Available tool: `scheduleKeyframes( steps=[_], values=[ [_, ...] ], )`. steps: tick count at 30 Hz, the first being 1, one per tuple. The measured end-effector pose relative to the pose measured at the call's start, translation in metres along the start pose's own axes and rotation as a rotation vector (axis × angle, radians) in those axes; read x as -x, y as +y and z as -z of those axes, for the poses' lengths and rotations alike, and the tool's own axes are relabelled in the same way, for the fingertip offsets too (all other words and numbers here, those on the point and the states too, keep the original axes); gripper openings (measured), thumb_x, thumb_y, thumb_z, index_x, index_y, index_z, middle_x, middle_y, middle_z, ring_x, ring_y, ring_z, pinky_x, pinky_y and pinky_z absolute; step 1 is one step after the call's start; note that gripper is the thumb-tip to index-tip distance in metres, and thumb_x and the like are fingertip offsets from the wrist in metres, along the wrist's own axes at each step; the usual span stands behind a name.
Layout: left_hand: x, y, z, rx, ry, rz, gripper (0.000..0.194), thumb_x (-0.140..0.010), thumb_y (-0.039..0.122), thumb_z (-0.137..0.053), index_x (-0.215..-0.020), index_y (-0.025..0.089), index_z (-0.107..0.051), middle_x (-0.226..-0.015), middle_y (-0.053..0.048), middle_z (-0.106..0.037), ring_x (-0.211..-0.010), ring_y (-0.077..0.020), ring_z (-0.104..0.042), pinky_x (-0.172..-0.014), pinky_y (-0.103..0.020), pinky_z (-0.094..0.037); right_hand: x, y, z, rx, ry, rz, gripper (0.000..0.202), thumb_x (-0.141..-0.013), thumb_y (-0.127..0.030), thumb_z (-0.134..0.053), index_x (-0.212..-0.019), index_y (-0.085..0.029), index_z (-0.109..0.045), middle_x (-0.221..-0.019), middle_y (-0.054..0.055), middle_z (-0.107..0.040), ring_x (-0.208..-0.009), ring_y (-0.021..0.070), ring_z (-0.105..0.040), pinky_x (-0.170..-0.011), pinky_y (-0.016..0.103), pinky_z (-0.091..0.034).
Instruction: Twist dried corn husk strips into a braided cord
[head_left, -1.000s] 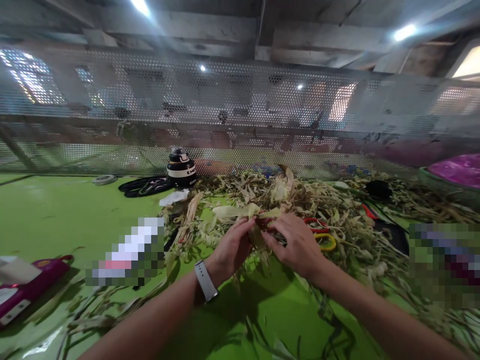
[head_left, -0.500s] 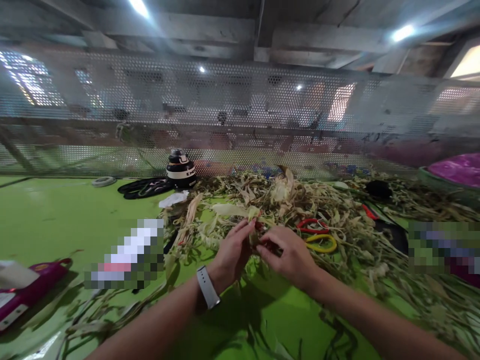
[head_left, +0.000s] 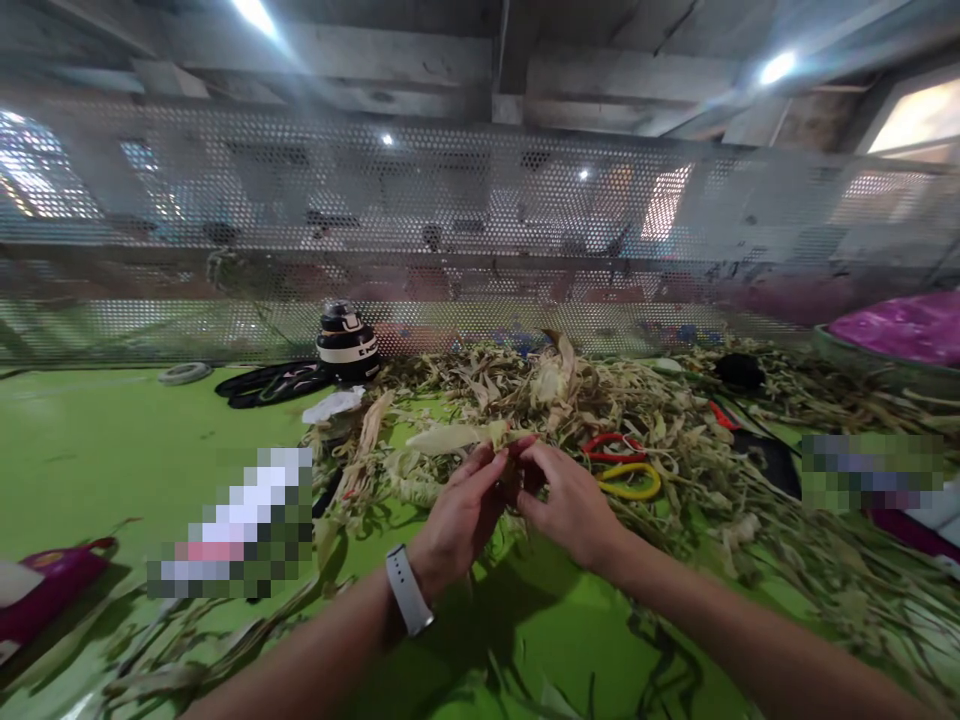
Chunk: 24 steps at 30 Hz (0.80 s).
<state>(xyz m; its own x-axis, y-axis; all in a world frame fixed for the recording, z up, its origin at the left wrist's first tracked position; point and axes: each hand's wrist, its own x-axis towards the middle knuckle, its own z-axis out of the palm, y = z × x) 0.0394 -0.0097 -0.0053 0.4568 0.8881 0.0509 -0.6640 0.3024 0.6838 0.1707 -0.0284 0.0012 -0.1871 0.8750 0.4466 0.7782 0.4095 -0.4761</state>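
Left hand: thumb and fingers pinch a pale husk near its fold; right hand: fingers curl in close beside the same fold, exact grip cannot be told. Husk is held above the green table, broad end to the left. Near the right hand lie a red loop and yellow loop; beyond, a dry leaf heap.

Bare forearms — the left wears a pale strap with small dark holes — shiny at its lower end.
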Motion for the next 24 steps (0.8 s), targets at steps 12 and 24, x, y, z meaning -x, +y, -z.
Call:
scheduleKeyframes(
  steps=[12, 24],
  values=[
    [-0.005, 0.014, 0.008, -0.223, 0.068, -0.021, 0.022, -0.067, 0.023, -0.072, -0.086, 0.013, -0.069, -0.088, -0.007, -0.072, -0.076, -0.0137, -0.064, -0.068, -0.020, -0.049, -0.009, 0.001, 0.012, -0.353, -0.057, -0.044, 0.016, -0.079, -0.029, -0.057, -0.068, -0.018, -0.055, -0.081, 0.003, -0.054, -0.078, 0.0157, -0.051, -0.074, 0.029, -0.041],
    [-0.013, 0.024, 0.013, -0.133, 0.223, -0.012, 0.023, -0.060, 0.018, -0.075, -0.083, 0.014, -0.069, -0.079, -0.004, -0.072, -0.073, -0.0141, -0.065, -0.058, -0.018, -0.050, -0.009, -0.003, 0.014, -0.545, -0.339, -0.171, 0.023, -0.080, -0.034, -0.053, -0.065, -0.017, -0.048, -0.061, -0.004, -0.042, -0.059, 0.0099, -0.039, -0.055, 0.022, -0.033]
  ],
)
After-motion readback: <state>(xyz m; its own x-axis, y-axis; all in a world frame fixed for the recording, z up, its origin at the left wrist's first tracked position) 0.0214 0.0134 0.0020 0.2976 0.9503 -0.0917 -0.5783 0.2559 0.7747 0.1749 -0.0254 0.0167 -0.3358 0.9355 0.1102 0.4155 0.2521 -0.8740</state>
